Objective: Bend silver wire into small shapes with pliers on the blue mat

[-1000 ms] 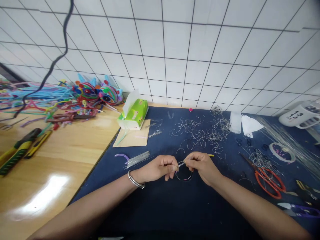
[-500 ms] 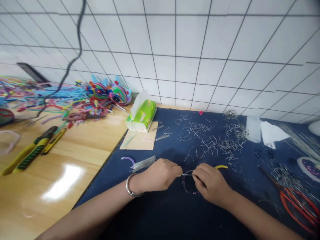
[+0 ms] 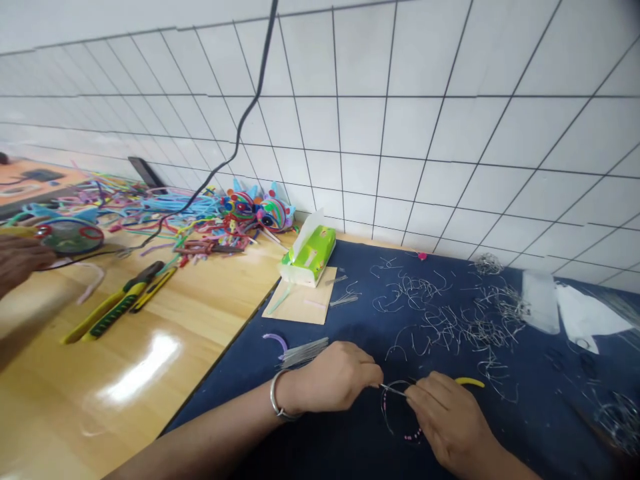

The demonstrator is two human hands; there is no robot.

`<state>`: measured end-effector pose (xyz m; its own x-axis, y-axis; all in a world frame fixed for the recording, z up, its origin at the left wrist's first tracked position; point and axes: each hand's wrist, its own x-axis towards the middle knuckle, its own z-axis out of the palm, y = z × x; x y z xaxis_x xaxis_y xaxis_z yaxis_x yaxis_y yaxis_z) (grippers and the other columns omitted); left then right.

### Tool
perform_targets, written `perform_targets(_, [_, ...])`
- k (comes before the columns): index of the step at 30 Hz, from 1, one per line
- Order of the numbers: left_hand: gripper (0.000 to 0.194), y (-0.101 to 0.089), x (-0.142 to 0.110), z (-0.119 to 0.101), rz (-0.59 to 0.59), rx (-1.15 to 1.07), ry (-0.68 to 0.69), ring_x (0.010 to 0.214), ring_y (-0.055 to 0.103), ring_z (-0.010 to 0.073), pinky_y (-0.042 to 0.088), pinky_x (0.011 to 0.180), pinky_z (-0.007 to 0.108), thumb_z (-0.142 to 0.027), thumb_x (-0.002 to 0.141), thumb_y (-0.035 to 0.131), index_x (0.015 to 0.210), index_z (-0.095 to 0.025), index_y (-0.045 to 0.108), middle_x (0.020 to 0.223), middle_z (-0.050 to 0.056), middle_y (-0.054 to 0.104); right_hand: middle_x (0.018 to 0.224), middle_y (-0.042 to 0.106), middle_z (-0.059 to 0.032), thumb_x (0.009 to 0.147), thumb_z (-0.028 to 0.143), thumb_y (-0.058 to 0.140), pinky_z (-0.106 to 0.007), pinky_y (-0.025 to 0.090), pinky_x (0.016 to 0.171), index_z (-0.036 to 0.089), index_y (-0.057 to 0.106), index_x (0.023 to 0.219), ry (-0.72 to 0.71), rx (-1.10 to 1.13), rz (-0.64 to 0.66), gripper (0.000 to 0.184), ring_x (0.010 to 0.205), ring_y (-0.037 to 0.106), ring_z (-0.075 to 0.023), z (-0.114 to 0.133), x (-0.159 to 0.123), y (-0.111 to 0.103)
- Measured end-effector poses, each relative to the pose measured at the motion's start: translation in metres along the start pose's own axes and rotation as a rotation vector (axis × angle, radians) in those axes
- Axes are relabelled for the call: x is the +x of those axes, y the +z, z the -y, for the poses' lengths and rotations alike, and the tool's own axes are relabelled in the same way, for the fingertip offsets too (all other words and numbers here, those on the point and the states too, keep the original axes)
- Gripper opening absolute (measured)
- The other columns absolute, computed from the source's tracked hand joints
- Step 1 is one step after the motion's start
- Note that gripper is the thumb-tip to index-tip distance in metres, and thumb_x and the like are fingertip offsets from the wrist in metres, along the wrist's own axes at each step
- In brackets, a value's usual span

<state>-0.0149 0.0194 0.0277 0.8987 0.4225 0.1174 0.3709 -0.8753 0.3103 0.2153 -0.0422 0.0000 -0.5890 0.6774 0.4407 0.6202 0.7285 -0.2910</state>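
Observation:
My left hand (image 3: 345, 377), with a silver bangle at its wrist, is closed in a pinch on one end of a thin wire loop strung with pink beads (image 3: 413, 437). My right hand (image 3: 450, 417) is wrapped round pliers (image 3: 470, 382); one curved yellow handle sticks out behind the fingers. Their narrow metal tip points left, meeting the wire close to my left fingertips. The loop hangs below, between both hands, partly hidden by the right one. Beside my left wrist lie a bundle of straight wires (image 3: 305, 353) and a purple curved piece (image 3: 277, 345).
Bent wire pieces (image 3: 450, 320) are scattered across the dark blue mat (image 3: 240, 380). A green tissue pack (image 3: 313, 257) stands on a board (image 3: 300, 310). Yellow-black pliers (image 3: 113, 307) and colourful strips (image 3: 165, 203) lie leftward. Another person's hand (image 3: 23, 260) is near a coloured ornament (image 3: 70, 235).
The view has swung left and up, so everything appears further right and lower. Another person's hand has come into view at the left. My hands keep their hold on the wire and pliers.

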Motion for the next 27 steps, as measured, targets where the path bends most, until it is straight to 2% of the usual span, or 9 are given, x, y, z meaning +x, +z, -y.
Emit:
perform_targets(8, [0.016, 0.004, -0.001, 0.005, -0.031, -0.042, 0.006, 0.071, 0.054, 0.0146, 0.04, 0.071, 0.028, -0.012, 0.083, 0.04, 0.086, -0.018, 0.055, 0.073, 0.001, 0.061, 0.071, 0.057, -0.0043, 0.083, 0.009, 0.038, -0.031, 0.043, 0.065, 0.016, 0.058, 0.094, -0.005, -0.045, 0.017, 0.024, 0.067, 0.051, -0.0139, -0.001, -0.002, 0.001])
perform_targets(15, [0.019, 0.005, -0.001, 0.001, -0.084, -0.205, -0.045, 0.075, 0.057, 0.0128, 0.043, 0.071, 0.024, -0.017, 0.087, 0.037, 0.09, -0.016, 0.056, 0.083, 0.002, 0.063, 0.072, 0.056, -0.0049, 0.084, 0.01, 0.038, -0.031, 0.042, 0.066, 0.016, 0.058, 0.091, 0.061, -0.028, -0.029, 0.022, 0.068, 0.05, -0.0147, -0.002, 0.0, 0.002])
perform_targets(22, [0.024, -0.003, -0.004, -0.004, -0.101, -0.178, -0.066, 0.077, 0.058, 0.0139, 0.044, 0.071, 0.026, -0.018, 0.088, 0.036, 0.095, -0.016, 0.059, 0.085, 0.004, 0.064, 0.073, 0.056, -0.0041, 0.082, 0.008, 0.039, -0.033, 0.04, 0.067, 0.017, 0.057, 0.091, 0.072, -0.039, -0.025, 0.022, 0.069, 0.049, -0.0154, -0.003, 0.0, 0.005])
perform_targets(27, [0.022, -0.005, -0.004, -0.002, -0.101, -0.171, -0.078, 0.078, 0.057, 0.0137, 0.045, 0.071, 0.025, -0.018, 0.087, 0.038, 0.096, -0.016, 0.058, 0.084, 0.004, 0.063, 0.073, 0.056, -0.0038, 0.081, 0.007, 0.04, -0.033, 0.04, 0.068, 0.016, 0.057, 0.092, 0.056, -0.065, -0.068, 0.022, 0.069, 0.05, -0.0153, -0.006, 0.0, 0.008])
